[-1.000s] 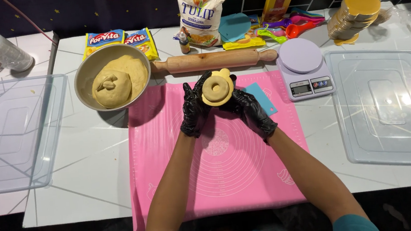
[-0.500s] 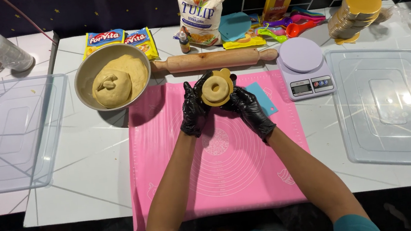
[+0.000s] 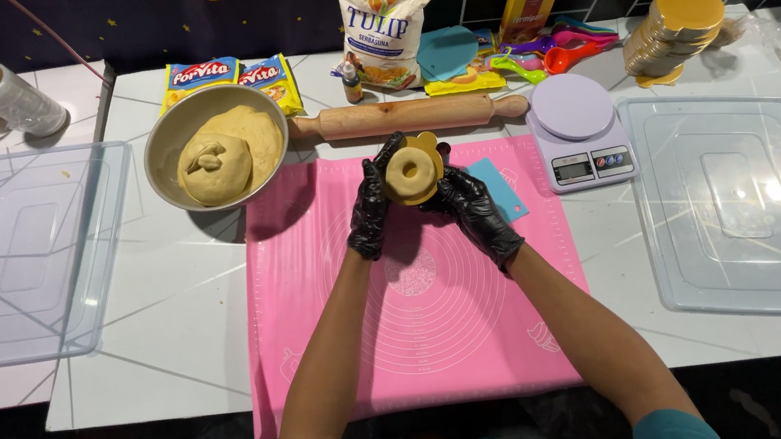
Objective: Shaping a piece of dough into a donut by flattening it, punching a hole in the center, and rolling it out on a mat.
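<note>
From the head camera, both hands wear black gloves and meet above the far end of a pink mat (image 3: 420, 331) spread on the white counter (image 3: 156, 366). The left hand (image 3: 372, 210) and the right hand (image 3: 476, 213) together hold a ring of dough (image 3: 408, 171) seated in a small yellow mould (image 3: 429, 149), fingers curled around its edges, so the ring is lifted clear of the mat and faces the camera (its hole shows plainly). Just beyond the hands lies a wooden rolling pin (image 3: 404, 116), across the mat's far edge. To the left stands a metal bowl (image 3: 164, 146) with a lump of dough (image 3: 227, 154) in it, touching the mat's corner. To the right of the hands sits a small lilac kitchen scale (image 3: 578, 130), and a light blue scraper (image 3: 502, 190) lies on the mat beside the right wrist. A flour bag (image 3: 387, 19) stands behind the rolling pin. Clear plastic lids (image 3: 742, 205) lie on both outer sides of the counter.
</note>
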